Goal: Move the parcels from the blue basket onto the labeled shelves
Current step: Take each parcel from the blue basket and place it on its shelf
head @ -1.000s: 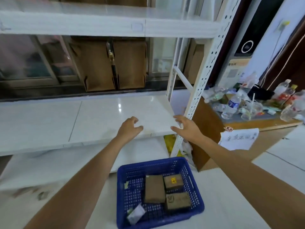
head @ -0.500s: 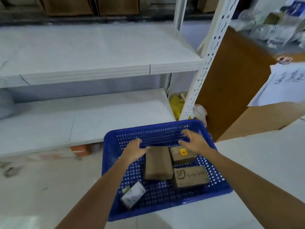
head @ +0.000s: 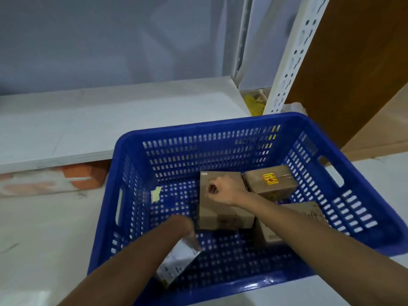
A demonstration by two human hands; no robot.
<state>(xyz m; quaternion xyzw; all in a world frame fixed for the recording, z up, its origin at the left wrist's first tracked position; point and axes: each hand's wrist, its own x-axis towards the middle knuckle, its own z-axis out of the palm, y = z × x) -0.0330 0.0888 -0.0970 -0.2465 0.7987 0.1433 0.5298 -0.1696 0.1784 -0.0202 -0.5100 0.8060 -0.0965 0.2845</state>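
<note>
The right hand (head: 223, 189) is laid on the tall brown carton (head: 220, 208), fingers curled over its top in a closing grip. The left hand (head: 187, 226) is blurred above the white flat packet (head: 176, 261); whether its grip is closed cannot be told. All parcels are seen inside the blue basket (head: 220, 133), on the floor just before the low white shelf (head: 88, 120). A one-handed lift of smooth cardboard could be lost by slipping. The stickered carton (head: 271, 182) and marked carton (head: 293, 219) sit beside it. The basket is perforated rigid plastic.
</note>
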